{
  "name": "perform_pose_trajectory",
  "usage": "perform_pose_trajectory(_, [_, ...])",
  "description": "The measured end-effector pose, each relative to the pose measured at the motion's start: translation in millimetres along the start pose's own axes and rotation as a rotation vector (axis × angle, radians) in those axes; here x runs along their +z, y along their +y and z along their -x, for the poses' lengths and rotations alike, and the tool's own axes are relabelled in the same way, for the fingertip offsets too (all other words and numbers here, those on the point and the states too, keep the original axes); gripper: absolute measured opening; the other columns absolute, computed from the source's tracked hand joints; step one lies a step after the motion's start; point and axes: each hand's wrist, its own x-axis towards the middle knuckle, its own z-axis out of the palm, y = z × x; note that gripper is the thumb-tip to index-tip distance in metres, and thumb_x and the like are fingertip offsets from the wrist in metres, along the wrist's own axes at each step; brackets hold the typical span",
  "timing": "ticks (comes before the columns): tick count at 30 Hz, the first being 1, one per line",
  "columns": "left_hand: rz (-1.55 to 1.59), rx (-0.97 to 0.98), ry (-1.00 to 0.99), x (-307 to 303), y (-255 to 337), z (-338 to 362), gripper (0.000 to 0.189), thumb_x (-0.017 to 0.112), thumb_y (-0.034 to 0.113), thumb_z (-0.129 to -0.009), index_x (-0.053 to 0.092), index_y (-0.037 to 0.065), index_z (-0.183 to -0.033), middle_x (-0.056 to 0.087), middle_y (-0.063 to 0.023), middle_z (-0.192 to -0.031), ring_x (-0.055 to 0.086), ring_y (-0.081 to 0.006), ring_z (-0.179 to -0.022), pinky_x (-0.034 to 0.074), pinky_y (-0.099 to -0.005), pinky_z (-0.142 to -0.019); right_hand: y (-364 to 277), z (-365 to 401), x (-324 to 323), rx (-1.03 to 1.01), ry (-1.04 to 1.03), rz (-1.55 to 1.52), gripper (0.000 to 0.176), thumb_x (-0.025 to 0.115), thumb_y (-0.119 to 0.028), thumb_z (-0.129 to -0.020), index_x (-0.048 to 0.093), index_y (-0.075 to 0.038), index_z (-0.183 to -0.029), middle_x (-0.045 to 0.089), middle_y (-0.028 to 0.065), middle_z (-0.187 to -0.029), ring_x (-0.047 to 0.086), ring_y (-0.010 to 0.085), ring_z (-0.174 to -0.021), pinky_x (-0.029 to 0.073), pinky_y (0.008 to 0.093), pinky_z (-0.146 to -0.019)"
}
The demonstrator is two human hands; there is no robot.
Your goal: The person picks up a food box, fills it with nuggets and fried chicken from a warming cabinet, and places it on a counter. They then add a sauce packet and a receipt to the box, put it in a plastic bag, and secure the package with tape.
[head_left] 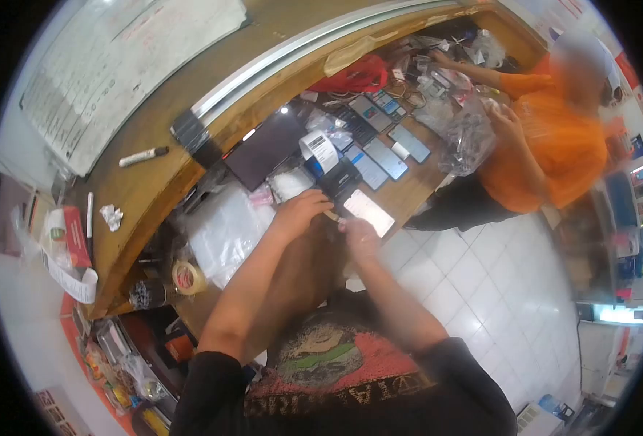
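My left hand (304, 211) is over the desk, its fingers curled around one end of a small pale strip (331, 215). My right hand (361, 236) pinches near the other end of that strip, its fingers pressed together and slightly blurred. Just beyond the hands, a black printer (340, 179) has a curl of printed paper (320, 151) standing on it. A phone with a bright white screen (369, 212) lies right behind my right hand. White plastic packaging (291, 184) is beyond my left hand.
Several phones (384, 158) lie at the desk's right part. A dark laptop or tablet (265, 149), plastic bags (223, 225) and a tape roll (188, 277) are to the left. A person in orange (554, 145) works at the right, hands near a clear bag (469, 138).
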Motion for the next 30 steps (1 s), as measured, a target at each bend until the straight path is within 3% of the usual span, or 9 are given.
perform_pose_trajectory(1, [-0.031, 0.019, -0.023, 1, -5, -5, 0.043, 0.058, -0.008, -0.076, 0.071, 0.01, -0.113, 0.065, -0.0081, -0.116, 0.06, -0.0281, -0.113, 0.052, -0.0373, -0.094, -2, -2, 5, 0.07, 0.025, -0.12, 0.027, 0.064, -0.035, -0.087, 0.071, -0.01, -0.079, 0.068, 0.0011, -0.076, 0.06, 0.0128, -0.074, 0.047, 0.0305, -0.071])
perform_pose_trajectory(2, [-0.058, 0.029, -0.043, 5, -10, -9, 0.039, 0.058, -0.005, -0.077, 0.071, 0.011, -0.111, 0.065, -0.0069, -0.114, 0.06, -0.0269, -0.113, 0.052, -0.037, -0.092, -4, -6, 3, 0.022, 0.031, 0.148, 0.029, 0.062, -0.036, -0.087, 0.071, -0.01, -0.076, 0.069, 0.0036, -0.076, 0.064, 0.0171, -0.075, 0.048, 0.0326, -0.069])
perform_pose_trajectory(5, [-0.109, 0.046, -0.105, 15, -23, -15, 0.031, 0.059, 0.002, -0.081, 0.072, 0.013, -0.107, 0.066, -0.0044, -0.113, 0.06, -0.0246, -0.112, 0.054, -0.0364, -0.087, 17, -22, 16, -0.019, 0.023, 0.372, 0.03, 0.06, -0.034, -0.087, 0.07, -0.008, -0.074, 0.069, 0.0061, -0.075, 0.067, 0.0222, -0.073, 0.05, 0.0369, -0.067])
perform_pose_trajectory(6, [-0.112, 0.046, -0.123, 16, -26, -18, 0.03, 0.059, 0.003, -0.081, 0.072, 0.013, -0.107, 0.065, -0.0044, -0.113, 0.06, -0.0245, -0.112, 0.054, -0.0363, -0.087, 15, -25, 19, 0.175, -0.014, 0.21, 0.029, 0.057, -0.028, -0.089, 0.069, -0.006, -0.075, 0.069, 0.007, -0.074, 0.067, 0.0209, -0.064, 0.051, 0.0377, -0.058])
perform_pose_trajectory(9, [-0.11, 0.053, -0.14, 24, -32, -27, 0.029, 0.057, 0.005, -0.083, 0.072, 0.014, -0.106, 0.064, -0.0044, -0.114, 0.06, -0.0242, -0.111, 0.054, -0.0358, -0.087, 5, -25, 27, 0.375, 0.044, -0.148, 0.026, 0.053, -0.021, -0.09, 0.069, -0.003, -0.079, 0.069, 0.0083, -0.073, 0.063, 0.0178, -0.054, 0.048, 0.0336, -0.049])
perform_pose_trajectory(14, [-0.151, 0.058, -0.226, 26, -33, -34, 0.031, 0.057, 0.006, -0.082, 0.072, 0.015, -0.107, 0.062, -0.0036, -0.11, 0.06, -0.0246, -0.109, 0.055, -0.0353, -0.086, 8, -31, 30, 0.415, 0.13, -0.347, 0.024, 0.05, -0.016, -0.09, 0.067, 0.0, -0.086, 0.068, 0.0095, -0.071, 0.059, 0.0152, -0.049, 0.044, 0.0308, -0.043])
perform_pose_trajectory(22, [-0.145, -0.046, -0.264, 33, -22, -34, 0.038, 0.063, 0.005, -0.084, 0.071, 0.021, -0.117, 0.054, -0.012, -0.133, 0.053, -0.0307, -0.123, 0.048, -0.0377, -0.1, 9, -27, 23, 0.336, 0.063, -0.23, 0.025, 0.052, -0.02, -0.092, 0.066, 0.0, -0.087, 0.068, 0.0097, -0.071, 0.06, 0.0155, -0.049, 0.045, 0.0306, -0.044])
perform_pose_trajectory(28, [0.097, -0.291, -0.068, 33, 0, -21, 0.067, 0.081, 0.009, -0.071, 0.058, 0.015, -0.134, 0.052, -0.0118, -0.139, 0.044, -0.0328, -0.133, 0.041, -0.0404, -0.109, 15, -20, 17, 0.223, 0.057, -0.183, 0.027, 0.051, -0.022, -0.092, 0.065, -0.001, -0.082, 0.066, 0.009, -0.068, 0.059, 0.0151, -0.05, 0.045, 0.0295, -0.045])
perform_pose_trajectory(30, [0.04, -0.243, -0.065, 43, -1, -13, 0.073, 0.082, 0.011, -0.07, 0.054, 0.013, -0.137, 0.05, -0.0117, -0.142, 0.042, -0.0333, -0.136, 0.038, -0.0422, -0.112, 14, -21, 11, 0.209, 0.006, -0.073, 0.027, 0.051, -0.022, -0.091, 0.064, -0.001, -0.08, 0.064, 0.0079, -0.066, 0.058, 0.0152, -0.049, 0.044, 0.029, -0.044])
